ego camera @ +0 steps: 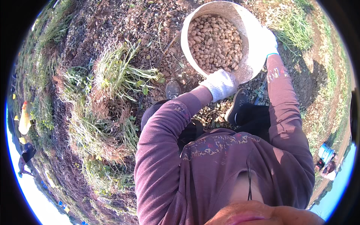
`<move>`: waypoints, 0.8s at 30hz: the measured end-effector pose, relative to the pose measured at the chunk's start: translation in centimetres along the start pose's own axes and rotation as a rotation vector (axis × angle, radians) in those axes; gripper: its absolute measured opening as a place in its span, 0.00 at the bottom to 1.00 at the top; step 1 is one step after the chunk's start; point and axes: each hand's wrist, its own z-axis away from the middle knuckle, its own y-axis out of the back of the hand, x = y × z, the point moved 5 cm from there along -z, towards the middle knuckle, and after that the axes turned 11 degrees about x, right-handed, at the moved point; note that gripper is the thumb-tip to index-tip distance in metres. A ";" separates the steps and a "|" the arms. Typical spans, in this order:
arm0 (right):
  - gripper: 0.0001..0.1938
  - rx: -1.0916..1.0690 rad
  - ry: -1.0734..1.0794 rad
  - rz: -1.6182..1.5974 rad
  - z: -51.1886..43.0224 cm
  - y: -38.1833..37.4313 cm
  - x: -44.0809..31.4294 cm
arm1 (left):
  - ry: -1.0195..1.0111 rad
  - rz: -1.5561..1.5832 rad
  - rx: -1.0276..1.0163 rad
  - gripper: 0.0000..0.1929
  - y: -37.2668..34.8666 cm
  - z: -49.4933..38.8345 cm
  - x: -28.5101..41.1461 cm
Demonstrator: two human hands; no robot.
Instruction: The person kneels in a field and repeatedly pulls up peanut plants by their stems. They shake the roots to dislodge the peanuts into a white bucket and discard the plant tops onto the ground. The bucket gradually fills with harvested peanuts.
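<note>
A large white plastic bucket [194, 60] is tipped so its mouth faces me, with a heap of unshelled peanuts [215, 42] lying inside. My left hand [220, 84], in a white knit glove, grips the near rim. Against the bucket's outer wall on the right is my right hand [268, 42], also gloved in white; glare blurs its fingers, but it appears to hold the bucket. Dried soil marks the inner wall. The bucket is in front of my feet, and whether its base touches the ground is hidden.
Uprooted peanut plants [112, 76] lie in a row on the left. My dark shoes [237, 105] stand on loose, littered soil [157, 17]. Green weeds [295, 31] grow at upper right. A yellowish sack [24, 121] and a person [26, 157] appear far left; another person holds a blue bucket [326, 152] at right.
</note>
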 end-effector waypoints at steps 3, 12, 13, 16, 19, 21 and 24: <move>0.18 0.057 -0.095 -0.074 5.9 -3.3 4.9 | -0.190 -0.021 -0.116 0.07 -4.7 1.6 3.2; 0.20 0.073 -0.238 -0.182 13.4 -2.5 6.6 | -0.267 0.069 -0.361 0.07 -7.0 2.6 4.7; 0.20 0.054 -0.286 -0.174 14.0 -2.3 7.2 | -0.297 0.097 -0.280 0.07 -6.2 2.6 4.4; 0.22 0.038 -0.218 -0.116 10.5 -4.3 6.7 | -0.281 0.008 -0.241 0.07 -3.2 2.4 2.8; 0.25 0.024 -0.225 -0.199 9.5 -4.8 4.0 | -0.182 0.017 -0.114 0.12 -0.1 1.3 -0.2; 0.27 0.018 -0.324 -0.428 9.1 -5.5 2.8 | 0.070 -0.155 -0.211 0.16 1.8 -0.5 -2.7; 0.25 0.012 -0.563 -0.598 6.5 -4.1 -0.8 | 0.247 -0.204 -0.189 0.23 4.9 -2.0 -4.9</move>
